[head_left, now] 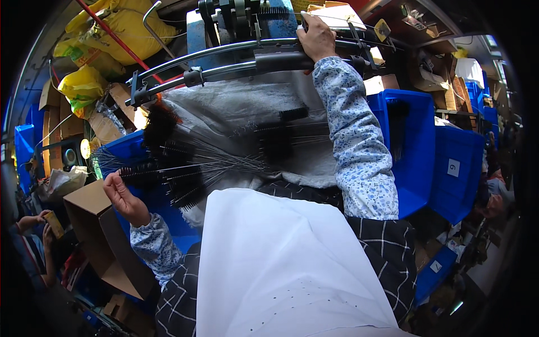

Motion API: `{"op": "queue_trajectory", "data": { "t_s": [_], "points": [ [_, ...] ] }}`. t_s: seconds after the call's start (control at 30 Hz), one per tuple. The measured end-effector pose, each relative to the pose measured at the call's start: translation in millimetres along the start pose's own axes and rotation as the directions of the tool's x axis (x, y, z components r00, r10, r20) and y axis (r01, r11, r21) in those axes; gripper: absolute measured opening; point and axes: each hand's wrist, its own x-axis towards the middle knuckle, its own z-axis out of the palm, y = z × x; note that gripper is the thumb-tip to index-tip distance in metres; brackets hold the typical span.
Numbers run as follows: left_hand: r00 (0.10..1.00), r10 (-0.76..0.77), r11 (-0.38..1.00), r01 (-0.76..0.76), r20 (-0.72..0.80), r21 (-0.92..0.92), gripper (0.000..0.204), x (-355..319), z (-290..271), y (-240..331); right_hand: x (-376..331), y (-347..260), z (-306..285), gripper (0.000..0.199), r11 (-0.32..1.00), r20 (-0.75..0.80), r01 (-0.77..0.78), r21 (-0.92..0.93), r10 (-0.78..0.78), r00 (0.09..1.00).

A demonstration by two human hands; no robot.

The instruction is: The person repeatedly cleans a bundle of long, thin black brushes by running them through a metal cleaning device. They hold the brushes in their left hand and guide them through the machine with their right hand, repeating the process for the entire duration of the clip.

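My left hand is closed, its fingertips pinched at the bristle end of a black twisted-wire brush. That brush's thin wire stem runs right, over a pile of similar brushes on my lap. My right hand reaches forward to the machine, fingers curled by a thin wire above the metal rail. What sits inside those fingers is hidden. A grey cloth lies under the brushes, and one short black brush rests on it near the middle.
Blue bins stand at my right, and another blue bin is beside my left forearm. An open cardboard box stands left. Yellow sacks lie at the far left. Another person's hands show at the left edge.
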Motion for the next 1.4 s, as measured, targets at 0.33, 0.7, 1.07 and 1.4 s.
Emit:
{"op": "queue_trajectory", "data": {
  "t_s": [0.33,0.7,1.07,1.4],
  "points": [
    [0.775,0.621,0.511,-0.285,-0.119,0.811,0.021,59,-84,8,-2,-43,0,0.038,1.0,0.019,0.009,-0.017,-0.009,1.0],
    [0.831,0.539,0.557,-0.231,-0.136,0.798,0.031,53,-68,18,-3,-83,5,0.035,1.0,0.068,-0.01,0.013,0.009,0.998],
    [0.946,-0.198,0.872,0.05,-0.257,-0.488,0.02,46,18,61,1,-77,-5,0.032,1.0,0.107,0.028,-0.012,-0.026,0.994],
    [0.969,-0.225,0.747,0.105,-0.1,-0.656,0.015,46,21,38,32,49,-10,0.038,0.995,0.151,0.067,0.074,-0.078,0.985]
  ]
}}
